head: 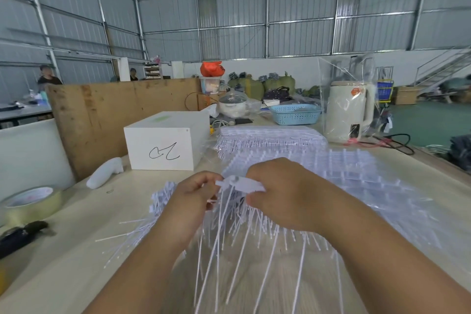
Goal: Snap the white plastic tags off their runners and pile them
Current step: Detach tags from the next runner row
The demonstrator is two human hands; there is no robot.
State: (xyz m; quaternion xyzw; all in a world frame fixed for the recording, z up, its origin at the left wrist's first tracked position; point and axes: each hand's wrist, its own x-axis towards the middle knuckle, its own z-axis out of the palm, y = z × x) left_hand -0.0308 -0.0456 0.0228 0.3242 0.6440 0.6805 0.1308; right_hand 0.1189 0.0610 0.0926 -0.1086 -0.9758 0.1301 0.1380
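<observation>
Table (76,262) fills the lower frame, pale wood top. Plywood board (114,115) stands at its left-centre edge. Sheets of uncut tags on runners (356,168) lie spread over the right-centre of the table, with a thicker stack (267,135) behind them at centre. White box (165,145) with a scribble on its face sits left of the stack. Kettle (349,109) in clear wrap stands upper right of the stack, and a blue basket (295,113) sits just left of it. Loose tags (163,199) are piled left of the hands; thin white rods fan out from the hands toward the bottom edge. Tape roll (33,204) sits at the left edge, with a dark tool (23,234) below it. White handheld (104,173) lies between the tape and the box.

Left hand (193,201): fingers curled, pinching the rods just under the tag. Right hand (285,196): fingers curled around the other end of the same piece. Tag (239,183), white, is held between both hands at frame centre, above the table; blurred, so the exact contact is unclear.
</observation>
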